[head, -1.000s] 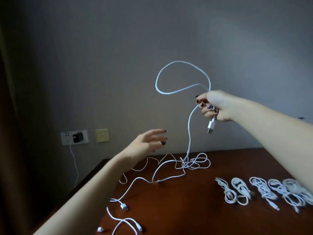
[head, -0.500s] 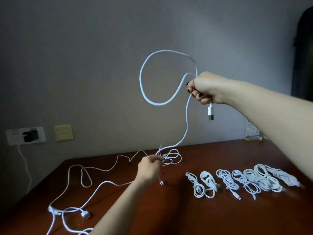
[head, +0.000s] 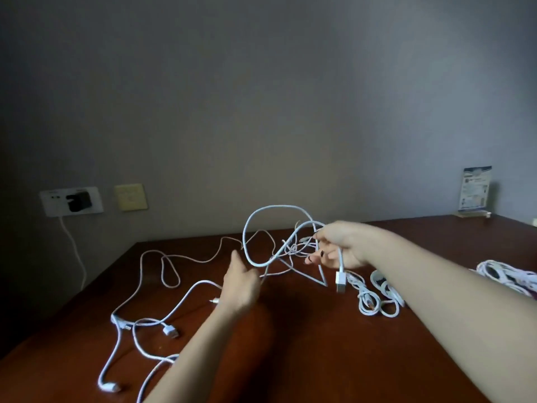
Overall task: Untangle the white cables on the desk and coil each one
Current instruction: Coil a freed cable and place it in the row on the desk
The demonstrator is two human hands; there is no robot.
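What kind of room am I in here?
Likely a hotel room or small office: a dark wooden desk against a plain grey wall, a wall socket with a black charger plugged in, and a printed card in a stand.

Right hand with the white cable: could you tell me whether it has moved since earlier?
Yes. The right hand has dropped from high against the wall to level with the far edge of the desk, holding the white cable.

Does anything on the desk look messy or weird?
Yes. The loose white cables sprawl tangled over the left of the desk, with a knot beside the right hand. The coiled cables on the right lie neat.
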